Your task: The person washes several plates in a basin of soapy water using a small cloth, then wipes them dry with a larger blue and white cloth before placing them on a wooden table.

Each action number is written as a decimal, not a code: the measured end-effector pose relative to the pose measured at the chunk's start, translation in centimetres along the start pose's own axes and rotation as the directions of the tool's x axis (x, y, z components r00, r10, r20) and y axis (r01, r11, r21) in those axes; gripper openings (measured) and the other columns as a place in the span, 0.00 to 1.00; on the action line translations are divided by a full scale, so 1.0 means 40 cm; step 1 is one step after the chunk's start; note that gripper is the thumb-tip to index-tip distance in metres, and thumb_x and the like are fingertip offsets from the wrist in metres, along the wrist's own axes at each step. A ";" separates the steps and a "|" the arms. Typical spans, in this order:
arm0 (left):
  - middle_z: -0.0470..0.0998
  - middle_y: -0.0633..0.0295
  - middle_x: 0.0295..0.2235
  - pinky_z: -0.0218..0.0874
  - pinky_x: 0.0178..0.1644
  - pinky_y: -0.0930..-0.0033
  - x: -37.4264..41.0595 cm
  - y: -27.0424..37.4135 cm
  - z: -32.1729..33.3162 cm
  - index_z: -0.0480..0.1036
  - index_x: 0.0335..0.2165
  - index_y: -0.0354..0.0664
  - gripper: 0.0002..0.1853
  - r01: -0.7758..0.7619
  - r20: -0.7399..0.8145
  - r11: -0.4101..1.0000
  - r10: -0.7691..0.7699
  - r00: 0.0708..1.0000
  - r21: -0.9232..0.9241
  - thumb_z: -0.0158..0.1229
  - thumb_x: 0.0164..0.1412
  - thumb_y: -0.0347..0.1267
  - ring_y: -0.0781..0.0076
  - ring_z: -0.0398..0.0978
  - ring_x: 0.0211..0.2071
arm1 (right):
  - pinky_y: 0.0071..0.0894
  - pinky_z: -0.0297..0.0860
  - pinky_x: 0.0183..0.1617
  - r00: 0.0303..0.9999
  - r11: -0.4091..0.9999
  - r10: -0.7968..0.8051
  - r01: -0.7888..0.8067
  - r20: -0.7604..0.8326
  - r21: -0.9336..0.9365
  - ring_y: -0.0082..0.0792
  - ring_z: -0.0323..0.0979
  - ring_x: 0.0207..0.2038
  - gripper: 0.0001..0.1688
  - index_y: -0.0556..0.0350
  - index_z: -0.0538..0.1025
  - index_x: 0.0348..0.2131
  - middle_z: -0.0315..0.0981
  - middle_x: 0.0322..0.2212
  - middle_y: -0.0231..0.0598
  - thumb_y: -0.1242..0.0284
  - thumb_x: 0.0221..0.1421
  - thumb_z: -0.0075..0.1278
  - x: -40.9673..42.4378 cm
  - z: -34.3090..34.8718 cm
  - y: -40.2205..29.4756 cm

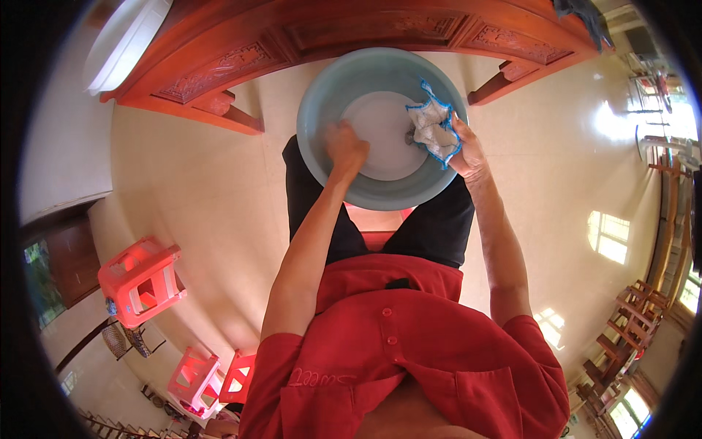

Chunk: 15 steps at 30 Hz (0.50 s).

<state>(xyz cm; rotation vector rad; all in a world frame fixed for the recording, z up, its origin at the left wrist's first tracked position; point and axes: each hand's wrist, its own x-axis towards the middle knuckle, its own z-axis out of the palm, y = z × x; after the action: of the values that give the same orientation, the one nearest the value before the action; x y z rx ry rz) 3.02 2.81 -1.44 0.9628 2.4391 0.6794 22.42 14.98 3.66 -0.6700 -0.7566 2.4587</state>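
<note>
A round grey-blue plastic basin (378,196) sits before me, over my knees and close to the carved wooden furniture. Its bottom shows a pale whitish round area (384,137); whether that is cloudy liquid or bare plastic, I cannot tell. My right hand (469,148) grips a crumpled white cloth (436,129) with blue stitched edging, held over the basin's right side. A small dark mesh-like bit (409,136) shows at the cloth's left edge. Inside the basin's left part is my left hand (346,145), fingers curled and blurred; what they may hold is hidden.
A reddish carved wooden table or cabinet (307,33) spans the far side, with a white plastic tub (129,44) at its left end. Pink plastic stools (142,282) (193,381) stand at left. Wooden furniture (625,329) lines the right side of the tiled floor (554,181).
</note>
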 end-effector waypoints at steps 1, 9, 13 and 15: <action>0.64 0.40 0.39 0.56 0.47 0.50 0.002 -0.001 0.002 0.65 0.38 0.31 0.24 -0.011 -0.008 1.000 0.011 1.000 0.008 0.56 0.36 0.27 0.41 0.62 0.44 | 0.34 0.64 0.49 1.000 1.000 0.010 -0.009 -0.019 0.011 0.36 0.68 0.43 0.28 0.61 0.65 0.48 0.68 0.43 0.43 0.59 0.55 0.45 -0.002 -0.014 0.009; 0.65 0.42 0.37 0.56 0.47 0.53 -0.002 -0.002 0.006 0.66 0.32 0.30 0.20 -0.083 -0.062 0.995 0.080 0.995 -0.048 0.57 0.34 0.27 0.43 0.62 0.43 | 0.37 0.64 0.51 0.999 0.996 -0.012 0.007 0.052 0.085 0.37 0.68 0.46 0.27 0.60 0.64 0.49 0.67 0.45 0.44 0.61 0.55 0.44 -0.018 -0.031 0.016; 0.66 0.44 0.36 0.56 0.46 0.52 -0.008 -0.006 0.011 0.67 0.30 0.31 0.17 -0.144 -0.103 0.990 0.143 0.984 -0.003 0.57 0.37 0.29 0.45 0.63 0.41 | 0.37 0.64 0.51 0.999 0.997 -0.023 0.019 0.046 0.078 0.38 0.68 0.46 0.27 0.61 0.64 0.49 0.67 0.45 0.44 0.61 0.55 0.45 -0.008 -0.050 0.023; 0.66 0.45 0.35 0.56 0.45 0.52 -0.009 -0.009 0.013 0.67 0.30 0.32 0.16 -0.186 -0.137 0.983 0.185 0.973 0.008 0.58 0.39 0.30 0.45 0.63 0.41 | 0.38 0.63 0.52 1.000 0.997 -0.003 0.003 -0.007 0.076 0.39 0.67 0.47 0.29 0.60 0.62 0.50 0.66 0.46 0.45 0.62 0.53 0.47 -0.010 -0.048 0.021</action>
<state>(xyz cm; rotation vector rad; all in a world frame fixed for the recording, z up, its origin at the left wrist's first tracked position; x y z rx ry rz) 3.36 2.47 -1.97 1.1894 2.4846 0.8401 23.57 14.86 1.88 -0.6478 -0.6579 2.4677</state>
